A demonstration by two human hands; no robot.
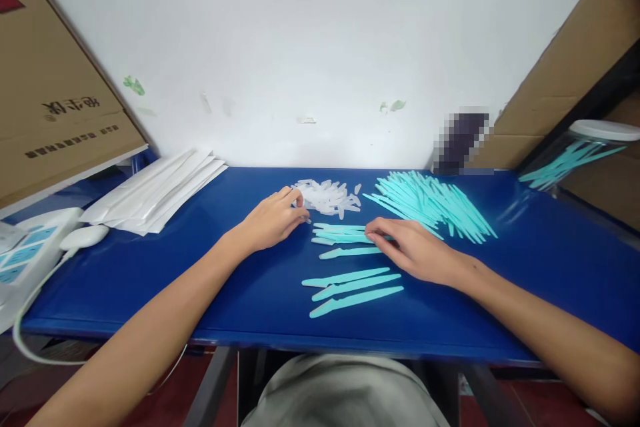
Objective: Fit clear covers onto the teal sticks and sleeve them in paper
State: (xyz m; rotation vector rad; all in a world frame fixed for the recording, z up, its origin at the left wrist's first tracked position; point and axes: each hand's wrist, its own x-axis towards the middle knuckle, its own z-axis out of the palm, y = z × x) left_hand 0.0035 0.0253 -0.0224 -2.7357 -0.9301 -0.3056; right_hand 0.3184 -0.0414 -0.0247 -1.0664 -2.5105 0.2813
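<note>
My left hand (275,219) rests on the blue table (150,267) with its fingers curled at the edge of a heap of small clear plastic caps (330,197); what its fingertips pinch is too small to make out. My right hand (413,250) lies palm down, fingers on a few teal plastic sticks (340,235) in the middle. Three more teal sticks (353,287) lie side by side nearer to me. A big pile of teal sticks (435,203) sits behind my right hand.
A stack of white sleeves (155,190) lies at the back left. Cardboard boxes (55,100) lean on both sides. A clear jar of teal sticks (575,157) lies at the right. A white device with a cable (35,247) sits at the far left.
</note>
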